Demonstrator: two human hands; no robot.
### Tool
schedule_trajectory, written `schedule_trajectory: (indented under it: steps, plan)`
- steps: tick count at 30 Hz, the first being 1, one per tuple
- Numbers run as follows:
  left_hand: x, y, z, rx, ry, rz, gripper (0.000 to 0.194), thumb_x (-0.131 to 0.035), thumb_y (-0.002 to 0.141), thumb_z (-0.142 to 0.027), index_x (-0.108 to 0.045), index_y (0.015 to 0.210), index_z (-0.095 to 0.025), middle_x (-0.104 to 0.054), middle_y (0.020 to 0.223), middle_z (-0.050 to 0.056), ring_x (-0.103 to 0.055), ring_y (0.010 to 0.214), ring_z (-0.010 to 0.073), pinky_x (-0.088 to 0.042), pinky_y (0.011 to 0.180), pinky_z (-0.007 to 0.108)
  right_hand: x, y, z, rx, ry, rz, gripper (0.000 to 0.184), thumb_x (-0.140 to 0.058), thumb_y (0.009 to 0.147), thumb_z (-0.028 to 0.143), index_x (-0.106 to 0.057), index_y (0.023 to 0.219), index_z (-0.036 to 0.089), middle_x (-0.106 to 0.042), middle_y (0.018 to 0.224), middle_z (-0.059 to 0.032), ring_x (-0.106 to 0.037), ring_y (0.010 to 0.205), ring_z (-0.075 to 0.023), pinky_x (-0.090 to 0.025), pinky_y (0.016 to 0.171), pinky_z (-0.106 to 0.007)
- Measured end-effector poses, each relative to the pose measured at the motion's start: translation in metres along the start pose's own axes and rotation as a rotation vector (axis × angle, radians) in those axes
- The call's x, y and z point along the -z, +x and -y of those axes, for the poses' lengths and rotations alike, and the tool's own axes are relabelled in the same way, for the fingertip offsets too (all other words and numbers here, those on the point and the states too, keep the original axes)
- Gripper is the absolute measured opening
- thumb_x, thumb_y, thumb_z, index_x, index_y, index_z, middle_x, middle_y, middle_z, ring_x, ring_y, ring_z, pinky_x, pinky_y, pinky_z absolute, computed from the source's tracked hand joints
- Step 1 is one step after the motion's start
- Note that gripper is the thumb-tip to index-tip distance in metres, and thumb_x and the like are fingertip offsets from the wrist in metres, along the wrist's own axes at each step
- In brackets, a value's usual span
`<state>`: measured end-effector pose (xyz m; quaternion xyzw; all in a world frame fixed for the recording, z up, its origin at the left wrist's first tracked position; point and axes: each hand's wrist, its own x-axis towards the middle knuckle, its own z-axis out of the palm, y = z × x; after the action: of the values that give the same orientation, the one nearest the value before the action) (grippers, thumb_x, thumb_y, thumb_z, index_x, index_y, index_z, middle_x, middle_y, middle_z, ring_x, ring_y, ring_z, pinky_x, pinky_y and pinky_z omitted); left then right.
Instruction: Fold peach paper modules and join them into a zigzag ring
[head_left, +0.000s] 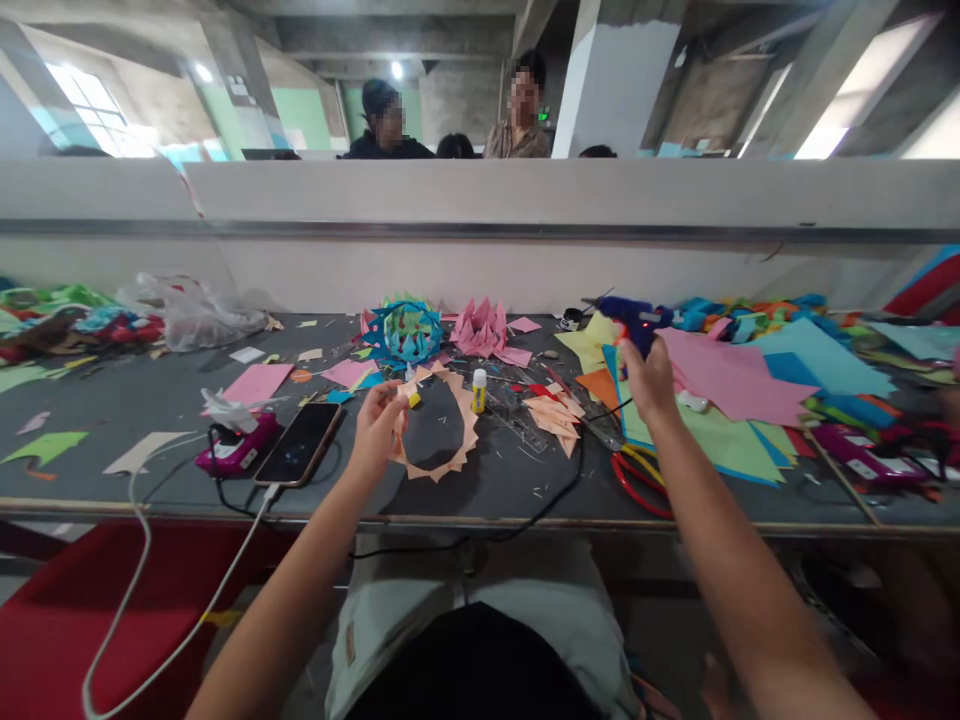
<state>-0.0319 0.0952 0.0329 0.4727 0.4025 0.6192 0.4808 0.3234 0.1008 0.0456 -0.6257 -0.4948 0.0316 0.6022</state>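
Observation:
My left hand point(379, 422) pinches the left side of a peach paper ring point(466, 430) with a zigzag, pointed edge. A small yellow object point(413, 399) shows right by its fingertips; I cannot tell whether they touch it. The ring stands in front of me on the dark table. Off to the right, my right hand point(649, 375) grips a dark blue glue gun point(634, 318), raised over the paper sheets with its nozzle pointing left. Just at the ring's right side stands an upright yellow glue stick point(479, 390) with a white cap. Folded peach paper pieces point(555, 420) lie between the ring and my right hand.
Blue-green point(412, 330) and pink point(480, 328) spiky paper crafts sit at the back. A charging phone point(298, 445) and purple power strip point(238, 448) lie left. Red-and-yellow-handled scissors point(639, 482), a black cord point(551, 507) and coloured sheets point(731, 375) lie right. People point(523, 110) are beyond the partition.

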Motion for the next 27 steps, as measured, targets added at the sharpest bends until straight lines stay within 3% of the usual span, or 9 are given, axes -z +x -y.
schedule_trajectory:
  steps: [4,7,9,12,16,23,27]
  plan:
    - [-0.012,-0.010,-0.006,-0.088,0.045,0.028,0.026,-0.060,0.068,-0.035,-0.054,0.087,-0.018,-0.051,0.067,-0.003,-0.047,0.053,0.0061,-0.036,0.049,0.017,-0.002,-0.060,0.021,0.095,-0.266,0.032,0.049,-0.059,0.062,0.056,-0.051,0.091,0.017,-0.057,0.071,-0.0034,-0.054,0.063,-0.0201,-0.044,0.060,-0.033]
    - [-0.017,-0.018,-0.006,-0.142,0.146,0.064,0.023,-0.058,0.072,-0.035,-0.054,0.088,-0.019,-0.045,0.062,-0.005,-0.042,0.051,0.0056,-0.034,0.047,0.017,-0.019,-0.092,0.027,0.238,-0.419,0.165,0.050,-0.055,0.068,0.052,-0.053,0.099,0.014,-0.061,0.090,-0.0136,-0.058,0.079,-0.0261,-0.045,0.068,-0.035]
    - [-0.018,-0.023,-0.005,-0.149,0.196,0.088,0.024,-0.056,0.074,-0.036,-0.052,0.090,-0.019,-0.044,0.063,-0.005,-0.041,0.051,0.0057,-0.034,0.046,0.017,-0.031,-0.104,0.027,0.336,-0.474,0.280,0.046,-0.053,0.072,0.047,-0.053,0.105,0.015,-0.061,0.100,-0.0156,-0.058,0.089,-0.0272,-0.045,0.074,-0.035]
    - [-0.020,-0.031,-0.006,-0.139,0.254,0.119,0.025,-0.054,0.075,-0.037,-0.050,0.093,-0.019,-0.047,0.065,-0.004,-0.041,0.049,0.0055,-0.033,0.045,0.017,-0.043,-0.112,0.024,0.455,-0.499,0.408,0.039,-0.049,0.076,0.042,-0.054,0.107,0.018,-0.060,0.106,-0.0131,-0.056,0.098,-0.0266,-0.044,0.080,-0.035]
    - [-0.024,-0.036,-0.011,-0.164,0.259,0.169,0.024,-0.055,0.075,-0.035,-0.051,0.092,-0.018,-0.049,0.068,-0.003,-0.045,0.054,0.0062,-0.036,0.050,0.017,-0.048,-0.115,0.019,0.491,-0.543,0.468,0.038,-0.048,0.078,0.038,-0.055,0.108,0.017,-0.060,0.108,-0.0125,-0.055,0.100,-0.0259,-0.044,0.078,-0.033]
    - [-0.036,-0.039,-0.024,-0.188,0.281,0.244,0.021,-0.057,0.074,-0.030,-0.054,0.090,-0.017,-0.047,0.064,-0.003,-0.043,0.052,0.0065,-0.033,0.048,0.018,-0.049,-0.118,0.017,0.450,-0.566,0.535,0.042,-0.046,0.079,0.040,-0.051,0.112,0.016,-0.059,0.108,-0.0130,-0.056,0.098,-0.0263,-0.043,0.077,-0.033]
    - [-0.028,-0.038,-0.020,-0.203,0.290,0.216,0.020,-0.057,0.073,-0.028,-0.055,0.091,-0.018,-0.047,0.063,-0.003,-0.045,0.054,0.0072,-0.034,0.050,0.018,-0.046,-0.117,0.017,0.326,-0.553,0.449,0.049,-0.050,0.076,0.049,-0.049,0.111,0.015,-0.059,0.105,-0.0151,-0.056,0.095,-0.0283,-0.043,0.075,-0.033]
